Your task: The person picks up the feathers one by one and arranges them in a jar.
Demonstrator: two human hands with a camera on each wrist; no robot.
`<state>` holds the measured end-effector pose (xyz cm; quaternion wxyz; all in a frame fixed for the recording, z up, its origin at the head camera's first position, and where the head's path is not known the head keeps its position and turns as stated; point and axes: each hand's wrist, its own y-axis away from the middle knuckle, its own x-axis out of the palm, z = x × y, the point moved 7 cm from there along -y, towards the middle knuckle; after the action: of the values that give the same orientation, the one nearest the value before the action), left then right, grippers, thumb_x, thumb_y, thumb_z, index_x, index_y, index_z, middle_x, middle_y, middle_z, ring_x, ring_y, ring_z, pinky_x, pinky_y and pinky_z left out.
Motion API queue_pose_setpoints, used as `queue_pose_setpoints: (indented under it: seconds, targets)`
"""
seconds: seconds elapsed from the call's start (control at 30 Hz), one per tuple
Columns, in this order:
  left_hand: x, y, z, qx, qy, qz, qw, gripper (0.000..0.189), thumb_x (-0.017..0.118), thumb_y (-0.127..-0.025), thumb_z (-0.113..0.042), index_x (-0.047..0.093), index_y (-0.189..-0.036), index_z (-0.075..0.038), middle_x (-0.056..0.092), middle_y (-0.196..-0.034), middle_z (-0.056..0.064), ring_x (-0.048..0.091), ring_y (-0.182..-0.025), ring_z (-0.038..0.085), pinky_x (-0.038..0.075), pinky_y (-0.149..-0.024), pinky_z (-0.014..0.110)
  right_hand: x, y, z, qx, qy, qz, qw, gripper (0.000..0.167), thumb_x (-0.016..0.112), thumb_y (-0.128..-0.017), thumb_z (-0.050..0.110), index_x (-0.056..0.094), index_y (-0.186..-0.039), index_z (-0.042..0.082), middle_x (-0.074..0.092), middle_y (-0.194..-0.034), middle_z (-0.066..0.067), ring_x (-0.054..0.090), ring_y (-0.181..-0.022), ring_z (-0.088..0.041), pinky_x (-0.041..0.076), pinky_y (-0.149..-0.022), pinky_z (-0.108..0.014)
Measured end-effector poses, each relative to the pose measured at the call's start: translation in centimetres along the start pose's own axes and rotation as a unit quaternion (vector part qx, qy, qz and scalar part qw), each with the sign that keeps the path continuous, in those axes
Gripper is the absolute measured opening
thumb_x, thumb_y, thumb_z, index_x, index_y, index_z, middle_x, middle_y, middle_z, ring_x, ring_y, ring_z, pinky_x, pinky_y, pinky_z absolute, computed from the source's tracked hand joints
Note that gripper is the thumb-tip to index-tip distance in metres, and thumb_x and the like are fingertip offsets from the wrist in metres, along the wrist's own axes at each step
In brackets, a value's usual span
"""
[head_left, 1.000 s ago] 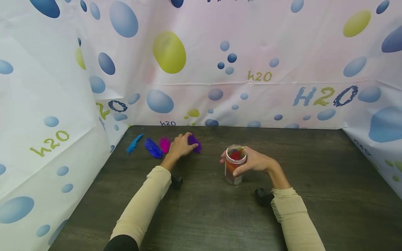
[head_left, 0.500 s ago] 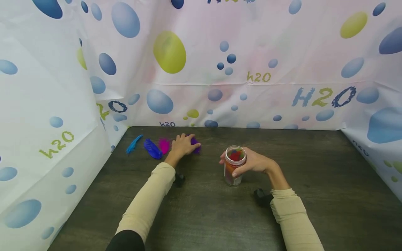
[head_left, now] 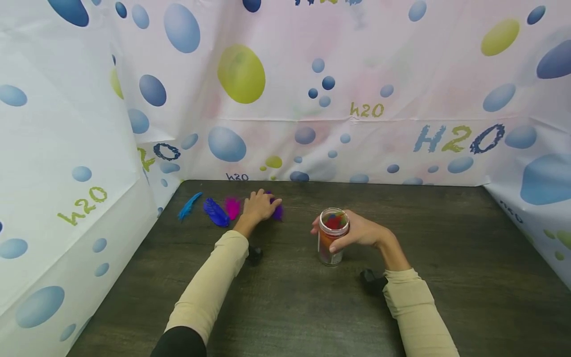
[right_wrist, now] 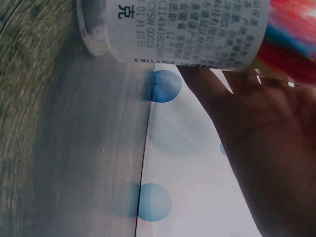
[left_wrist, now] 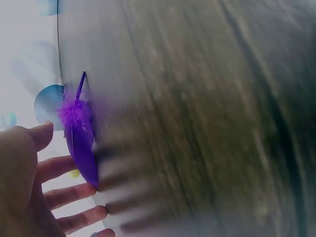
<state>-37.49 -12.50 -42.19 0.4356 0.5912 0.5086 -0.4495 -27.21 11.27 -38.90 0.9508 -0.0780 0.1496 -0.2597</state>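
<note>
My left hand [head_left: 257,207] reaches over the far part of the table beside a purple feather [head_left: 278,210]. In the left wrist view its fingers are spread, the index finger right at the feather's edge and the thumb standing apart from it. The fluffy quill end of the feather points away from the fingertips there. My right hand [head_left: 363,230] grips an upright, lidless clear jar [head_left: 330,246] around its side. Inside the jar are red and other coloured feathers [head_left: 334,222]. A printed white label [right_wrist: 192,32] on it shows in the right wrist view.
Left of my left hand lie a pink feather [head_left: 232,207], a dark blue feather [head_left: 216,212] and a light blue feather [head_left: 190,206]. The dark wooden table [head_left: 294,297] ends at a white patterned backdrop [head_left: 285,69] behind and on both sides.
The left hand stays by the purple feather, its thumb and fingers shifting slightly. My right hand keeps hold of the jar in the same place.
</note>
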Motion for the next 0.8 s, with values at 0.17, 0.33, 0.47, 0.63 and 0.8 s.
queue_pose_setpoints:
  seconds: [0.17,0.33,0.47,0.63,0.8]
  targets:
    - [-0.5,0.4,0.6,0.002,0.025,-0.022,0.9995,0.057,0.043,-0.11,-0.044,0.059,-0.144,-0.001,0.055,-0.145,0.021,0.047,-0.135,0.043,0.04,-0.112,0.06,0.0,0.0,0.0,-0.003,0.002,0.0,1.0,0.056,0.082,-0.087,0.006,0.055,-0.135,-0.006,0.059,-0.131,-0.036,0.059,-0.121,-0.047,0.054,-0.102,-0.039]
    - [-1.4,0.8,1.4,0.015,0.112,-0.078,0.9905,0.046,0.053,-0.108,-0.029,0.062,-0.137,0.005,0.061,-0.139,0.025,0.052,-0.133,0.045,0.043,-0.112,0.056,0.0,0.1,0.0,-0.007,0.006,-0.002,1.0,0.055,0.081,-0.088,0.006,0.055,-0.134,-0.008,0.058,-0.129,-0.039,0.062,-0.121,-0.038,0.054,-0.102,-0.038]
    - [-1.9,0.9,2.4,0.029,0.217,-0.118,0.9686,0.036,0.058,-0.105,-0.015,0.066,-0.131,0.008,0.065,-0.133,0.026,0.059,-0.128,0.042,0.046,-0.111,0.053,0.0,0.1,0.0,-0.007,0.003,-0.002,1.0,0.054,0.081,-0.088,0.005,0.055,-0.134,-0.009,0.058,-0.129,-0.039,0.062,-0.121,-0.037,0.054,-0.102,-0.038]
    - [-2.9,1.5,3.9,0.014,0.282,-0.174,0.9433,0.024,0.063,-0.101,-0.005,0.073,-0.119,0.008,0.072,-0.119,0.025,0.07,-0.111,0.039,0.056,-0.098,0.048,0.1,0.1,0.0,-0.009,0.004,0.001,1.0,0.054,0.081,-0.088,0.003,0.055,-0.134,-0.008,0.059,-0.13,-0.037,0.061,-0.121,-0.043,0.055,-0.101,-0.038]
    - [-3.3,2.4,5.7,-0.035,0.374,-0.202,0.9046,0.017,0.068,-0.099,-0.002,0.077,-0.111,0.005,0.074,-0.115,0.023,0.072,-0.106,0.035,0.059,-0.093,0.043,0.1,0.0,0.0,-0.012,0.005,0.002,0.9999,0.054,0.081,-0.087,0.002,0.055,-0.134,-0.007,0.059,-0.129,-0.038,0.062,-0.12,-0.039,0.055,-0.1,-0.037]
